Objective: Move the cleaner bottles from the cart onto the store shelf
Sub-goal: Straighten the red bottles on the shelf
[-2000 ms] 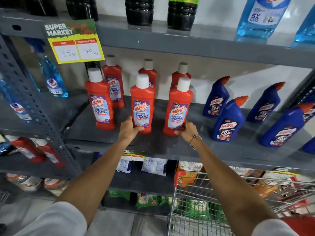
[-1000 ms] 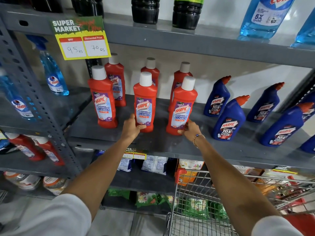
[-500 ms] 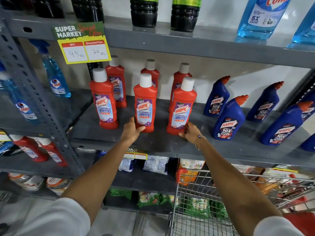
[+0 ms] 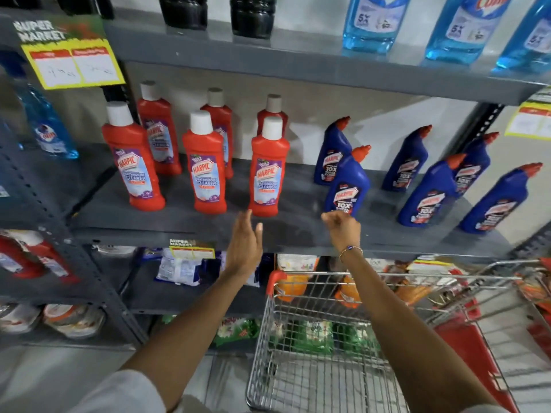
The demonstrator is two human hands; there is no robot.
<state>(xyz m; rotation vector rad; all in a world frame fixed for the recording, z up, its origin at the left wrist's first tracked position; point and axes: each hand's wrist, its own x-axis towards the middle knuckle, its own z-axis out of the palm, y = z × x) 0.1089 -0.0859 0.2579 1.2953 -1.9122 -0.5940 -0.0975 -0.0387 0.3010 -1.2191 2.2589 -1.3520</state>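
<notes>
Several red cleaner bottles with white caps stand upright on the grey middle shelf [image 4: 292, 231], in a front row of three and a back row behind. The front middle red bottle [image 4: 205, 171] and front right red bottle [image 4: 268, 174] stand free. My left hand [image 4: 244, 245] hovers open just below the front right bottle, touching nothing. My right hand [image 4: 343, 231] is loosely curled and empty at the shelf's front edge, beside a blue cleaner bottle [image 4: 347, 186]. The wire cart [image 4: 322, 347] sits below my right arm, and I see no bottles in its basket.
More blue cleaner bottles [image 4: 429, 192] fill the shelf's right half. Black bottles and blue glass-cleaner bottles [image 4: 369, 22] stand on the upper shelf. A yellow price tag [image 4: 71, 64] hangs at upper left. Packets lie on lower shelves. A grey upright post [image 4: 59, 234] is at the left.
Both hands have let go of the two front red bottles and pulled back off the shelf toward me. The view has shifted to the right.
</notes>
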